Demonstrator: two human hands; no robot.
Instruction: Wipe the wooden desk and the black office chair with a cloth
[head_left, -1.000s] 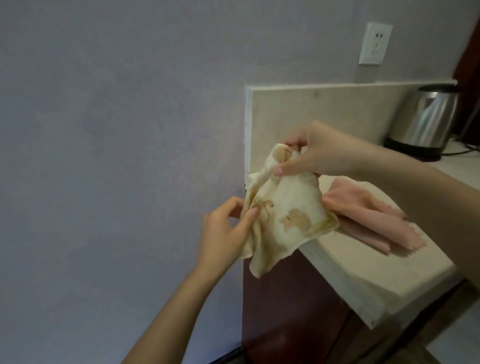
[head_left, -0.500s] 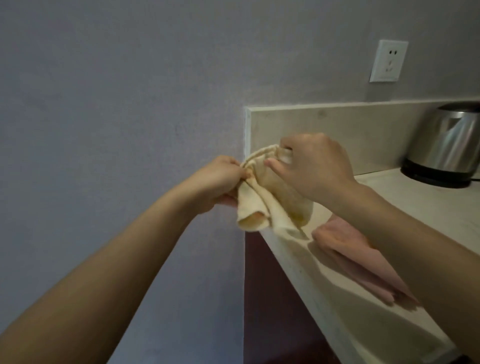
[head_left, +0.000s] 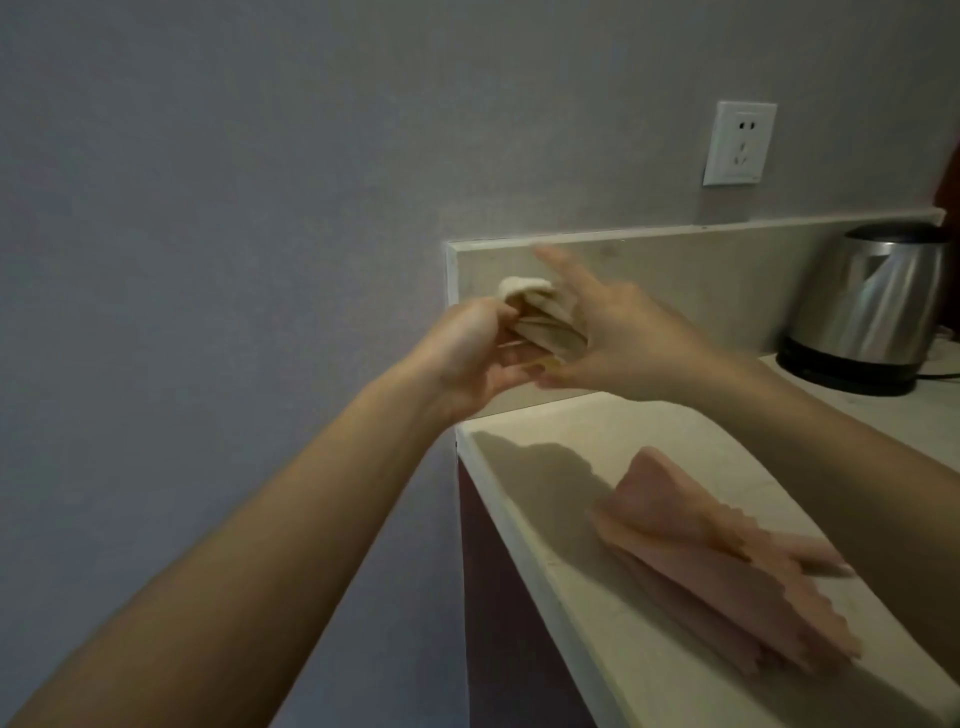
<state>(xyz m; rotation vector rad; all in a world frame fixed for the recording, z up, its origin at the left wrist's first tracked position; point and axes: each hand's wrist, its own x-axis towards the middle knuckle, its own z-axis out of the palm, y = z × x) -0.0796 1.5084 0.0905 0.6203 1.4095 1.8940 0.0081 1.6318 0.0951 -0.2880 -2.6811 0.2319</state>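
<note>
Cream cloth (head_left: 540, 322) with brownish stains, bunched into thick folds, up in the air between both hands. Sits in front of the left end of the pale backsplash (head_left: 727, 270), above the back left corner of the countertop (head_left: 675, 431), touching neither as far as can be seen.

Left hand (head_left: 475, 358) on the left side of the bundle, fingers curled in and gripping the folds. Right hand (head_left: 623, 343) on the right side, thumb pressed up against the lower edge of the bundle just beside the left fingertips; index finger straight and lifted clear, slightly blurred; remaining fingers hidden behind the folds, so cannot tell how they lie. Both forearms bare, reaching in from the bottom left and the right edge.

Nearer on the countertop, well apart from the hands, a folded pink cloth (head_left: 701, 561) with a scalloped edge, lying flat. At the far right against the backsplash, a stainless electric kettle (head_left: 878, 306) standing upright on its black base. Above the backsplash, a white wall socket (head_left: 740, 143) on the grey wall (head_left: 234, 208). Below the counter's left edge, a dark red cabinet side (head_left: 498, 623).
</note>
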